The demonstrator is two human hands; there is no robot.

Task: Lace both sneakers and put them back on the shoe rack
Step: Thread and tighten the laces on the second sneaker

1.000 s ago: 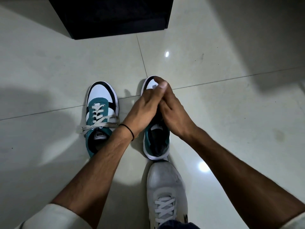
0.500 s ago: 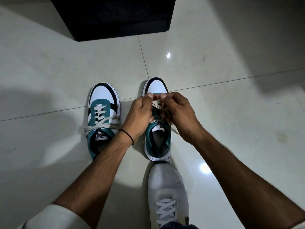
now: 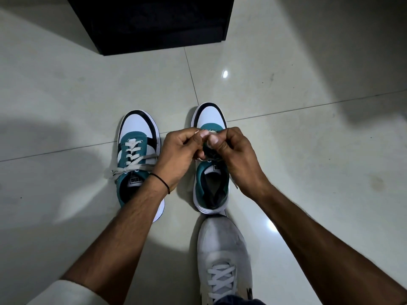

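Observation:
Two teal, white and black sneakers stand side by side on the tiled floor, toes pointing away from me. The left sneaker (image 3: pixel 137 155) has its white lace threaded, with loose ends lying across its left side. Over the front of the right sneaker (image 3: pixel 210 183), my left hand (image 3: pixel 179 155) and my right hand (image 3: pixel 235 155) meet, each pinching part of that sneaker's lace (image 3: pixel 207 133) between thumb and fingers. Most of the lace is hidden by my fingers.
A dark shoe rack or cabinet (image 3: pixel 154 20) stands at the top of the view, beyond the sneakers. My own foot in a grey laced shoe (image 3: pixel 222 260) rests just behind the right sneaker's heel. Glossy floor tiles (image 3: pixel 308 150) surround everything.
My hands have pulled back from the right sneaker's toe toward its eyelets and now pinch the lace, with the toe cap uncovered.

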